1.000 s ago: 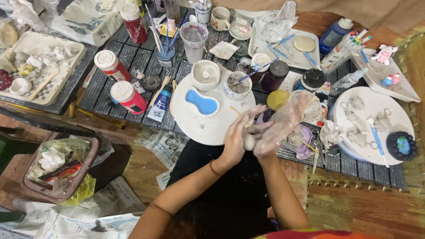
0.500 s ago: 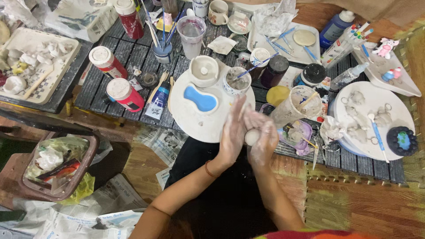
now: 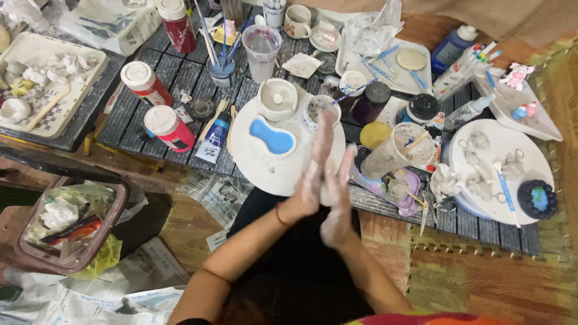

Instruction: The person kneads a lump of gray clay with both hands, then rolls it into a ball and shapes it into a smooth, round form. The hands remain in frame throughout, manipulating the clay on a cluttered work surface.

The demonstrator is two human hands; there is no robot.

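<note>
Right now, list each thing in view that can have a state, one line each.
left hand: flat, palm pressed against the right hand, dusted white
right hand: flat, pressed against the left hand
red bottles: lying on their sides, white caps on
clear plastic cup: upright, open
large tilted cup: leaning, a stick inside
white plate: flat, blue blob of paint on it
black jar: lid on
brown basket: full of scraps

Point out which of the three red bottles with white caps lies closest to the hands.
The red bottle lying tilted just left of the white round plate; the other two sit farther up and left, away from the pressed-together hands.
</note>
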